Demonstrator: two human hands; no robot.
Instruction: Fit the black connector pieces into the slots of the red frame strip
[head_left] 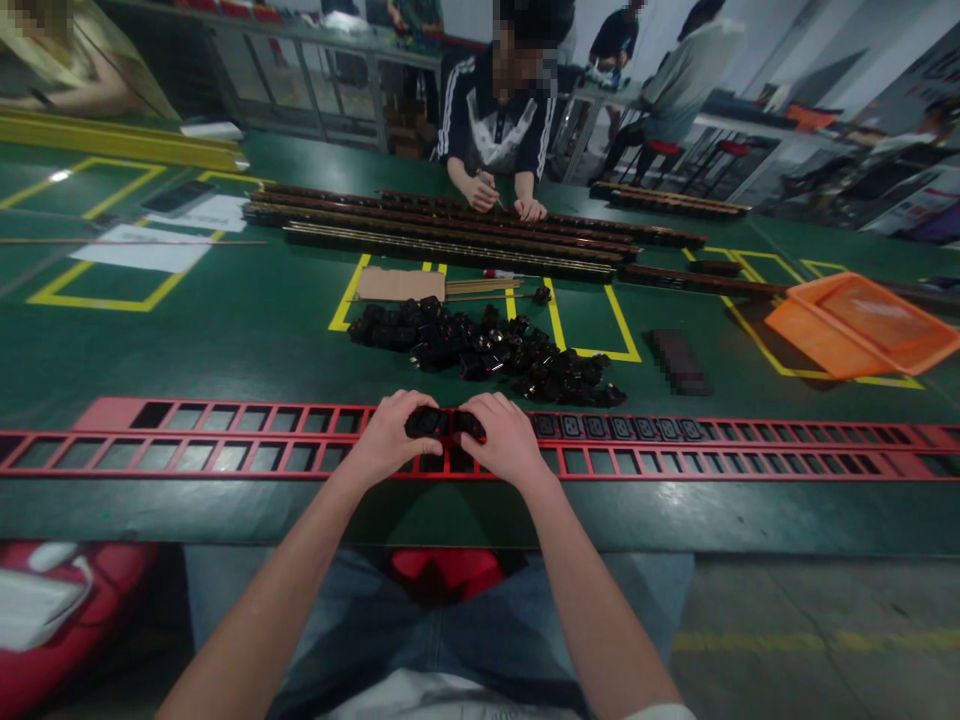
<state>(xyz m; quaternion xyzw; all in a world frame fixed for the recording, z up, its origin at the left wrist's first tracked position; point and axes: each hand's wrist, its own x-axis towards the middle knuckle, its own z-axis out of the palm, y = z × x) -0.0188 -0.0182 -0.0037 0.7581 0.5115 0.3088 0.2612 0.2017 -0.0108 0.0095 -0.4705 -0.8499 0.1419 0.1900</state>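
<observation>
Two long red slotted frames [112, 412] lie side by side across the green table in front of me. Over the middle of the far frame, my left hand [390, 437] pinches a black socket module [426, 421] between thumb and fingers. Close beside it, my right hand [501, 437] has its fingers curled round another black socket module [469, 424]. The fingers partly cover both pieces, so how deep they sit in the slots is hidden. Right of my hands, a row of black sockets [621, 428] fills several slots. A heap of loose black socket modules [487, 345] lies beyond the frames.
An orange bin [862, 325] stands tilted at the right. Behind the heap are a cardboard piece [401, 284], thin sticks and long dark rails [450, 245]. Across the table a person [499, 110] works at the rails. Papers [142, 248] lie at the left.
</observation>
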